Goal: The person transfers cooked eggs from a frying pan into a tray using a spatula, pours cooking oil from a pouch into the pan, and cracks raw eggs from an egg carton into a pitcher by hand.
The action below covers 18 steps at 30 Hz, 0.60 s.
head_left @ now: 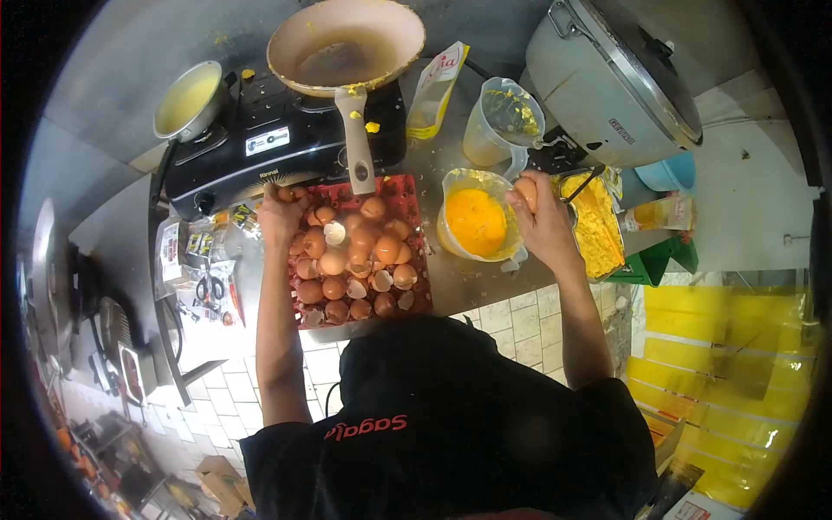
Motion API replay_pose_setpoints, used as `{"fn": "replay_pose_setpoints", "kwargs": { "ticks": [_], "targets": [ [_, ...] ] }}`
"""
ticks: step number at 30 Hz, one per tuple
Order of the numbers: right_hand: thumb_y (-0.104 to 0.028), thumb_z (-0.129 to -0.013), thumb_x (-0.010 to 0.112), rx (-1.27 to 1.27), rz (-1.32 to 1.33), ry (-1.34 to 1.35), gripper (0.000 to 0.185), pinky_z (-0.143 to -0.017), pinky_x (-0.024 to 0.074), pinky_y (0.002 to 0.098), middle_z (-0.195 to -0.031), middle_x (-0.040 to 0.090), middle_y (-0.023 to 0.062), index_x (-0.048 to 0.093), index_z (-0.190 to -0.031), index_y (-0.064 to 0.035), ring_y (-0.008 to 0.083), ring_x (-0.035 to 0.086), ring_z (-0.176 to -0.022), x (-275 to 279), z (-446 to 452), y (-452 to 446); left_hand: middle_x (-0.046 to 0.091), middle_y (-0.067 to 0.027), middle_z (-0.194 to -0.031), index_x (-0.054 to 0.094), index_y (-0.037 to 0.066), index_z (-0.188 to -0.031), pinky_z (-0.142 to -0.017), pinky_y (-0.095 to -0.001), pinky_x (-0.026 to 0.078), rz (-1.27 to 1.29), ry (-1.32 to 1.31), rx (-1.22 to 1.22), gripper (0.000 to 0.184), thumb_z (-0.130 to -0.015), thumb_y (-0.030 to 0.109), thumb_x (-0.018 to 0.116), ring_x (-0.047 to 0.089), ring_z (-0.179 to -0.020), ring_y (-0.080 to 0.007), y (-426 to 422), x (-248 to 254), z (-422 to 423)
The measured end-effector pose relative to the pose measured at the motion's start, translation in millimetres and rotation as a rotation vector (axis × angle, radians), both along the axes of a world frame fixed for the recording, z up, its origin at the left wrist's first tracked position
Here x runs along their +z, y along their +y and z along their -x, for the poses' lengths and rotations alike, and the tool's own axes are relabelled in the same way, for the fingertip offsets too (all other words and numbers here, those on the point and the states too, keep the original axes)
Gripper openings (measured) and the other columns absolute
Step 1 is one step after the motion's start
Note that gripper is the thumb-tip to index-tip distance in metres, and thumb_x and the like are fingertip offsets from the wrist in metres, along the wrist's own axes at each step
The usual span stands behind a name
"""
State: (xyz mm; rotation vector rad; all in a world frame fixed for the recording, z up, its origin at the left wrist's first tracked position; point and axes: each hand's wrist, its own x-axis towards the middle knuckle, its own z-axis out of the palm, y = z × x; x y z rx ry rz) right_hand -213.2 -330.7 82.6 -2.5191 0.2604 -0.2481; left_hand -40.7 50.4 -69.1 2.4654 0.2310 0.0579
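My right hand (pixel 539 212) is closed round a brown egg (pixel 526 192), held over the rim of a clear jug. In that jug (pixel 452 184) lies a mass of bright orange-yellow yolk (pixel 475 223). My left hand (pixel 277 212) reaches to the back left corner of a red egg tray (pixel 422 286). Its fingers curl onto a brown egg (pixel 297 192) there; whether that one is whole or a shell, I cannot tell. Brown eggs and cracked shells (pixel 357 288) are piled across the tray.
Behind the tray stands a black gas stove (pixel 251 178) with a frying pan (pixel 347 43), its handle pointing at me, and a small pot (pixel 189 100). A second jug (pixel 504 121), a large lidded cooker (pixel 598 95) and a container of yellow food (pixel 594 230) stand right.
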Motion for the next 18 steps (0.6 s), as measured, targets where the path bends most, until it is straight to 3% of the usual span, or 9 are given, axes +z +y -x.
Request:
{"fn": "replay_pose_setpoints", "kwargs": {
  "ticks": [4, 7, 10, 11, 12, 13, 16, 18],
  "targets": [
    [-0.036, -0.096, 0.061, 0.057, -0.013, -0.002, 0.044, -0.083, 0.0483, 0.0504, -0.109, 0.062, 0.0282, 0.047, -0.125, -0.0058, 0.05, 0.059, -0.101, -8, 2, -6, 0.071, -0.016, -0.093, 0.06, 0.003, -0.103, -0.08, -0.0399, 0.053, 0.105, -0.037, 0.018, 0.05, -0.067, 0.03, 0.083, 0.069, -0.089, -0.0324, 2, -2, 4],
    [-0.033, -0.099, 0.059, 0.01, -0.037, -0.035, 0.039, -0.069, 0.0514, 0.0365, -0.099, 0.066, 0.0167, 0.049, -0.125, -0.0061, 0.0259, 0.066, -0.074, -12, 4, -17, 0.071, -0.0107, -0.09, 0.061, 0.001, -0.099, -0.076, -0.0351, 0.053, 0.329, 0.006, 0.057, 0.042, -0.069, 0.021, 0.082, 0.068, -0.083, -0.024, 5, -3, 2],
    [-0.033, -0.101, 0.055, -0.023, -0.543, 0.175, 0.034, -0.061, 0.0487, 0.0281, -0.099, 0.065, 0.0103, 0.051, -0.125, -0.0087, 0.0132, 0.06, -0.064, -19, 5, -21, 0.069, -0.006, -0.087, 0.062, 0.002, -0.096, -0.069, -0.0291, 0.051, 0.661, 0.066, 0.094, 0.034, -0.071, 0.014, 0.082, 0.064, -0.076, -0.0151, 27, -30, -11],
    [-0.034, -0.101, 0.055, -0.037, -0.713, 0.163, 0.035, -0.062, 0.0484, 0.0267, -0.099, 0.064, 0.0087, 0.051, -0.125, -0.0089, 0.0122, 0.061, -0.071, -22, 7, -24, 0.069, -0.0046, -0.087, 0.062, 0.002, -0.095, -0.066, -0.027, 0.051, 0.777, 0.089, 0.109, 0.032, -0.072, 0.012, 0.081, 0.062, -0.073, -0.0121, 31, -37, -14],
    [-0.034, -0.101, 0.055, -0.045, -0.88, 0.152, 0.035, -0.063, 0.0482, 0.0252, -0.098, 0.063, 0.0071, 0.051, -0.125, -0.0092, 0.0112, 0.061, -0.077, -25, 8, -28, 0.065, -0.0023, -0.081, 0.061, 0.005, -0.098, -0.057, -0.0221, 0.045, 0.976, 0.089, 0.061, 0.032, -0.075, 0.012, 0.082, 0.057, -0.064, -0.0082, 28, -14, -3],
    [-0.035, -0.101, 0.055, -0.048, -1.046, 0.144, 0.035, -0.064, 0.0479, 0.0237, -0.098, 0.062, 0.0055, 0.052, -0.125, -0.0095, 0.0102, 0.062, -0.084, -26, 7, -30, 0.063, -0.0014, -0.079, 0.059, 0.005, -0.1, -0.055, -0.0214, 0.044, 1.014, 0.091, 0.092, 0.034, -0.075, 0.013, 0.082, 0.055, -0.062, -0.0076, 32, -3, 2],
    [-0.034, -0.102, 0.053, 0.035, -1.23, 0.172, 0.037, -0.063, 0.0488, 0.0246, -0.102, 0.062, 0.0079, 0.052, -0.13, -0.0091, 0.012, 0.062, -0.082, -27, 7, -16, 0.057, 0.0013, -0.075, 0.054, 0.005, -0.108, -0.05, -0.0205, 0.039, 1.208, 0.007, 0.13, 0.042, -0.077, 0.012, 0.082, 0.05, -0.056, -0.0074, 43, 18, 19],
    [-0.034, -0.102, 0.053, 0.188, -1.208, 0.296, 0.041, -0.063, 0.0489, 0.0239, -0.106, 0.062, 0.0091, 0.05, -0.133, -0.0081, 0.0124, 0.063, -0.086, -24, 1, 3, 0.057, 0.0007, -0.077, 0.054, 0.005, -0.108, -0.05, -0.0207, 0.039, 1.24, -0.038, 0.156, 0.041, -0.078, 0.011, 0.081, 0.05, -0.056, -0.0074, 46, 41, 39]
  ]
}}
